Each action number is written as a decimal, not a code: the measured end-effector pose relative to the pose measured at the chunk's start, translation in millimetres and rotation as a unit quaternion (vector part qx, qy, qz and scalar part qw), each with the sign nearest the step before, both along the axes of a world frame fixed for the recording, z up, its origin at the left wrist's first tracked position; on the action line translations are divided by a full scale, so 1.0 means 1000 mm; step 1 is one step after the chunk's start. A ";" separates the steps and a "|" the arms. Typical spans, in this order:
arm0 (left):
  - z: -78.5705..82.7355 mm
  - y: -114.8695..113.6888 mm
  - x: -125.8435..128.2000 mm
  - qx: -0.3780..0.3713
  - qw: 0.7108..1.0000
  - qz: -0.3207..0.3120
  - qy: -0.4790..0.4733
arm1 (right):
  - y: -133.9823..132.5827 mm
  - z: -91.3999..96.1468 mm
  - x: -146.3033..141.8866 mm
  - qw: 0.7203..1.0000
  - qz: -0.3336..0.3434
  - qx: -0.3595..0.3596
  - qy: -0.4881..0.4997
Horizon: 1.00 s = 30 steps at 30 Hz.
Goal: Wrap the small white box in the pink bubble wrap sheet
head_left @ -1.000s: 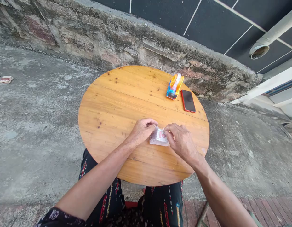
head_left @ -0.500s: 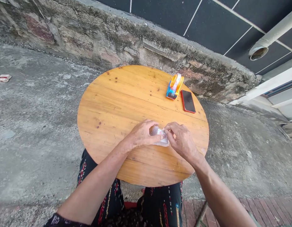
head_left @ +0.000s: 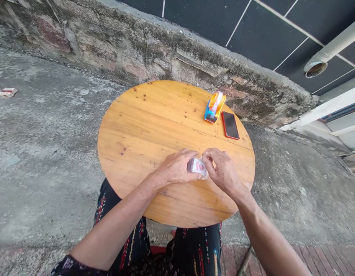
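Over the near right part of the round wooden table [head_left: 154, 130] is a small packet [head_left: 198, 166] in clear wrapping, with a white, red-printed label. My left hand [head_left: 180, 166] wraps round it from the left, its thumb along the near side and its fingers on the far side. At the packet's far right corner, my right hand [head_left: 221, 168] is closed in a pinch of thumb and forefinger. It seems to grip the edge of the wrapping there, though the fingertips hide the exact spot.
A blue and yellow tape dispenser [head_left: 214, 107] with a tape roll stands at the table's far right. Beside it lies a phone [head_left: 230, 125] in a red case. A small red-and-white box [head_left: 7, 92] is on the concrete ground, and a stone wall base [head_left: 166, 61] runs behind the table.
My left thumb has slid off the label to the packet's near side. More of the label shows, and the packet looks turned slightly. My right hand keeps its pinch.
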State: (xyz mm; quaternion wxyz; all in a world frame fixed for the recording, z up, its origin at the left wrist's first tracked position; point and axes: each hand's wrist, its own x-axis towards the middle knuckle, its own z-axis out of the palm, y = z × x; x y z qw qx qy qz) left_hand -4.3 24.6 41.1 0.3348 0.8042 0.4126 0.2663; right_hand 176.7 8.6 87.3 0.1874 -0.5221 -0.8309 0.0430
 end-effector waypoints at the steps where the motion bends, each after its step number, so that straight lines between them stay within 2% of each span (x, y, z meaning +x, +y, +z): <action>1: 0.001 -0.001 0.000 -0.002 1.000 -0.001 -0.007 | 0.000 0.000 0.000 1.000 0.001 0.001 0.003; 10: -0.001 -0.003 0.004 0.019 0.998 -0.006 -0.057 | -0.003 0.003 0.008 0.999 0.006 0.008 0.031; 21: -0.007 0.000 0.007 0.099 0.994 -0.013 -0.044 | -0.005 0.006 0.009 0.999 0.011 0.017 0.045; 30: -0.011 0.001 0.007 0.138 0.989 -0.018 -0.050 | -0.006 0.011 0.007 0.999 0.012 0.015 0.035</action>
